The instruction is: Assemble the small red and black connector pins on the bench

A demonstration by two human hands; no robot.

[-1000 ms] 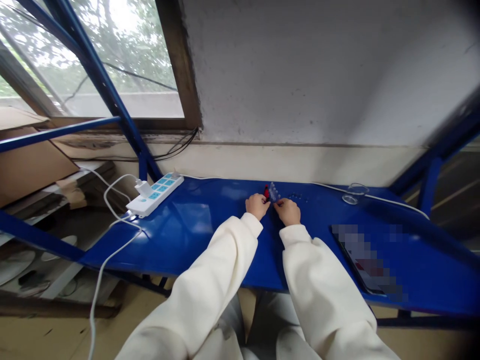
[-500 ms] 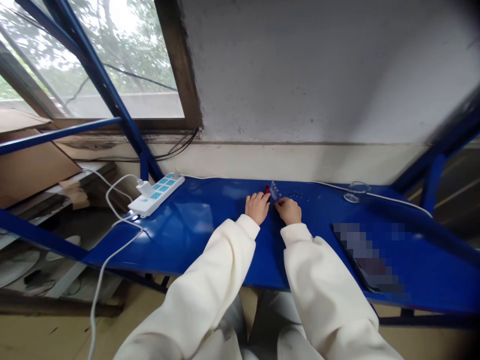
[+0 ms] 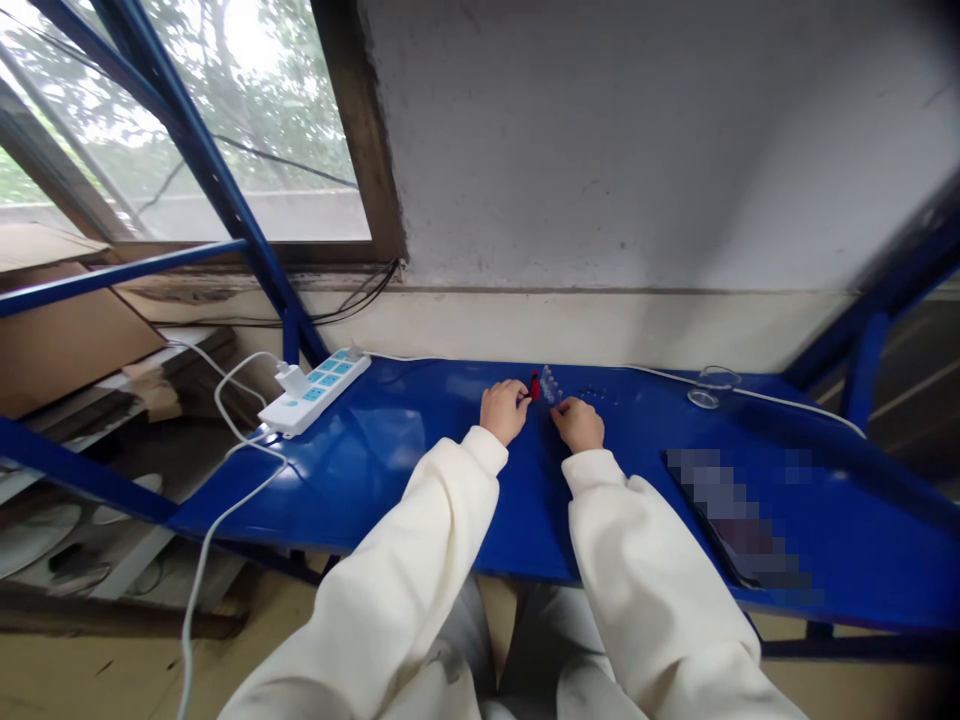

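Both my arms in white sleeves reach over a blue metal shelf (image 3: 405, 460). My left hand (image 3: 503, 409) is closed, its fingertips pinching a small red object (image 3: 534, 386). My right hand (image 3: 578, 423) is closed too, with its fingers at a small clear plastic strip (image 3: 550, 385) that stands between the two hands. What the right fingers hold is too small to make out. A row of tiny dark pieces (image 3: 598, 393) lies on the shelf just right of the strip.
A white power strip (image 3: 313, 391) with blue sockets and a white cable (image 3: 225, 500) lies at the shelf's left end. A clear ring-shaped piece (image 3: 709, 388) sits at the back right on a thin wire. A dark flat device (image 3: 739, 520) lies at right. Blue frame bars stand on both sides.
My left hand has drawn a little to the left, away from the clear strip, and the red object now shows at its fingertips. The right hand has barely moved.
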